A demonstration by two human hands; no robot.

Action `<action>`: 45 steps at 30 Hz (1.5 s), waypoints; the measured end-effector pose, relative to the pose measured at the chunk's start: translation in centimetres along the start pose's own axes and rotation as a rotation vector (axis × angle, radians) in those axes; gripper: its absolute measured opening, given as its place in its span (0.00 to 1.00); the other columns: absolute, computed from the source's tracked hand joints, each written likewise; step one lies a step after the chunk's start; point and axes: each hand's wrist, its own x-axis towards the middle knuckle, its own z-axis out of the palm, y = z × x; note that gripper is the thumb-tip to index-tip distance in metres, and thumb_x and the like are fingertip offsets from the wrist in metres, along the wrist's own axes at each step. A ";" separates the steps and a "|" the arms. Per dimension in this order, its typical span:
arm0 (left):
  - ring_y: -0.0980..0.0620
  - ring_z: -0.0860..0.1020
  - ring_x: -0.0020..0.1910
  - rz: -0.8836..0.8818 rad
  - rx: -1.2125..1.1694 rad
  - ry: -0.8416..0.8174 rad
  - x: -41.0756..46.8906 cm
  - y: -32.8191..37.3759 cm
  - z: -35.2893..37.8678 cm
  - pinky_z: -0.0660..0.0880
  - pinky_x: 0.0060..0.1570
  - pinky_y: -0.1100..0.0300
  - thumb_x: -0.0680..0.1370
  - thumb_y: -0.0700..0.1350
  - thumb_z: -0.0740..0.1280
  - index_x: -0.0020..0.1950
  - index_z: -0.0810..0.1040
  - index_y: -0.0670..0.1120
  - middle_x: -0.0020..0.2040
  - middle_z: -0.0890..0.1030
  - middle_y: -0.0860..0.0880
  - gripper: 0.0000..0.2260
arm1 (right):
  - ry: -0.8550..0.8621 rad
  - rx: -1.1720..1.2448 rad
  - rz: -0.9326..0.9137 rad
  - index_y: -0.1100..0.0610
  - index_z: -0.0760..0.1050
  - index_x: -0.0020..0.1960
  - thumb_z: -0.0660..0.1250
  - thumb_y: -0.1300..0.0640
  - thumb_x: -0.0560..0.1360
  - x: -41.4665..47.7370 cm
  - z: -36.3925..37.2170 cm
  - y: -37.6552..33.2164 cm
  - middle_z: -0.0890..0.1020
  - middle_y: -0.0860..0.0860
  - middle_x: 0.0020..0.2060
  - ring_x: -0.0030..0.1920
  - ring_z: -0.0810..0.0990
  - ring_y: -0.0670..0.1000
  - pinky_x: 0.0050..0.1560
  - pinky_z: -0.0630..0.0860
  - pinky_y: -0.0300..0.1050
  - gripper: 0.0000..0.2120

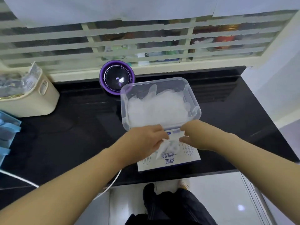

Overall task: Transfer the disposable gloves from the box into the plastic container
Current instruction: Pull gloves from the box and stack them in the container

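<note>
A white glove box [183, 157] with blue print lies flat on the black counter near its front edge. Directly behind it stands a clear plastic container [124, 104] holding a heap of translucent disposable gloves [155, 109]. My left hand [144, 140] pinches a thin clear glove [165, 147] that comes up out of the box top. My right hand [194, 135] is over the far end of the box with its fingers curled at the box opening; what they hold is hidden.
A purple round device [117, 77] stands behind the container. A cream bin [34, 99] with plastic bags is at the left, blue items [7, 132] at the left edge. A white cable [112, 184] hangs over the counter's front edge. A barred window runs along the back.
</note>
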 end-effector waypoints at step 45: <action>0.44 0.79 0.54 0.013 0.279 -0.148 -2.7 0.9 6.4 0.79 0.49 0.52 0.66 0.43 0.76 0.63 0.78 0.47 0.56 0.81 0.47 0.25 | 0.253 0.460 -0.037 0.53 0.72 0.41 0.66 0.53 0.74 0.2 4.9 -2.1 0.76 0.48 0.35 0.35 0.72 0.49 0.37 0.70 0.43 0.05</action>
